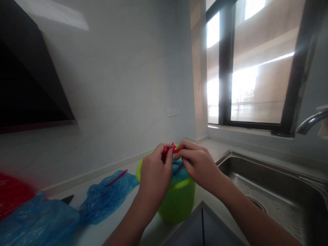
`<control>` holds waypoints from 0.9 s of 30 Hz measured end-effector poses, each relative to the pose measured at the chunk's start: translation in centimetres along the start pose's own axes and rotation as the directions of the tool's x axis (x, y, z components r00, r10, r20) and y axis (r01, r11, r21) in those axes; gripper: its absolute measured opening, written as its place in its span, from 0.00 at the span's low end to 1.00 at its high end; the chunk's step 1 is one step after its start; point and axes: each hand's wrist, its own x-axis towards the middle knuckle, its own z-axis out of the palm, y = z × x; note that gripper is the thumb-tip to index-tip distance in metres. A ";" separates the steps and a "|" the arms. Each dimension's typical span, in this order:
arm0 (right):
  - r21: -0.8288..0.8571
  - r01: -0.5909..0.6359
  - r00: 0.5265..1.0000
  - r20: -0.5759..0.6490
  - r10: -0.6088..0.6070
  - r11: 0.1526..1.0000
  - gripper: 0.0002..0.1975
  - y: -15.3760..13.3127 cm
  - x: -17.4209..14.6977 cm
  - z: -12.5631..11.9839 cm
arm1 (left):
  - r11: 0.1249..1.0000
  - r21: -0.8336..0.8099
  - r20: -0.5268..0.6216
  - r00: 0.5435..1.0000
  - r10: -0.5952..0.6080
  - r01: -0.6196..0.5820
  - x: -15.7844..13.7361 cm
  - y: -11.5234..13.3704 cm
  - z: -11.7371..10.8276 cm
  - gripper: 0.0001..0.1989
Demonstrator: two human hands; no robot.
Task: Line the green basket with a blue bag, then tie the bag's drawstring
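Both hands meet over a green basket (176,200) that stands on the counter (112,229) just left of the sink (276,191). The left hand (155,176) and the right hand (198,165) each pinch a small red tie (174,149) between thumb and fingertips, holding it just above the basket's rim. The tie seems to be the drawstring of a blue bag (179,172) that sits inside the basket, though the fingers hide most of it and the view is blurred. A thin red strand runs down from the right hand toward the bag.

To the left on the counter lies another crumpled blue bag with its own red string (116,177) showing on top; a dark tip, perhaps a knife (68,199), pokes out beside it. More blue plastic and something red fill the lower-left corner. A faucet (310,122) reaches in from the right, a window (256,65) is behind the sink, and a socket (173,111) sits on the tiled wall.
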 end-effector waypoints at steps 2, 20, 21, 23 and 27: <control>-0.055 0.015 0.998 -0.052 -0.017 0.998 0.14 0.4 0.0 0.2 | 1.000 0.023 0.063 0.998 -0.010 0.008 0.2 0.1 -0.2 0.09; -0.052 0.174 0.979 0.118 -0.167 0.983 0.16 0.7 -0.5 0.8 | 0.876 -0.412 0.212 0.962 -0.175 0.250 2.3 -1.9 -1.0 0.08; -0.055 0.182 0.980 0.086 -0.177 0.982 0.16 0.8 -0.5 0.9 | 0.891 -0.381 0.244 0.957 -0.160 0.246 2.2 -1.9 -1.0 0.07; -0.071 0.202 0.979 0.037 -0.200 0.977 0.16 0.9 -0.4 0.8 | 0.910 -0.338 0.294 0.945 -0.139 0.239 2.2 -2.0 -0.9 0.06; -0.069 0.146 0.989 0.005 -0.146 0.987 0.14 0.6 -0.2 0.8 | 0.852 -0.424 0.351 0.923 -0.158 0.307 2.1 -2.1 -1.0 0.07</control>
